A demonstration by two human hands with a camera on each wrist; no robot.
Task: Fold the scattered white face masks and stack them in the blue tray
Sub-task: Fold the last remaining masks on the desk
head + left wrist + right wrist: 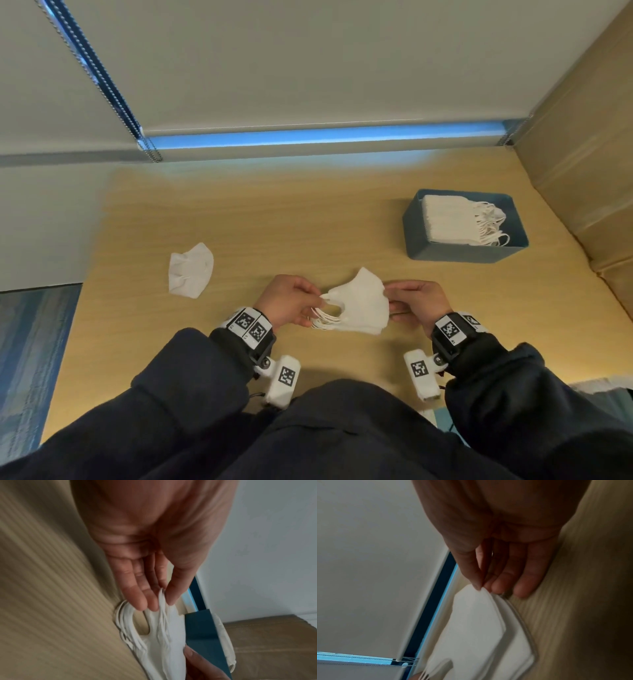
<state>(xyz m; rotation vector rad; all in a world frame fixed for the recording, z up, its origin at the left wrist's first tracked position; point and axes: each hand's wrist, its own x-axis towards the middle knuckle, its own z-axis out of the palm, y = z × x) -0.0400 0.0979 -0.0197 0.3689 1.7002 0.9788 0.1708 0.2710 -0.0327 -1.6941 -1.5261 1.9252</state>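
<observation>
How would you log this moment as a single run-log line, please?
left hand: pinches held masks | right hand: pinches opposite edge | blue tray: holds stack | loose mask: unfolded on table

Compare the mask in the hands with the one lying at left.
The held mask is pinched at both ends by the left hand and right hand, folded flat; the left mask lies untouched on the table, puffed open. Both are white.
</observation>
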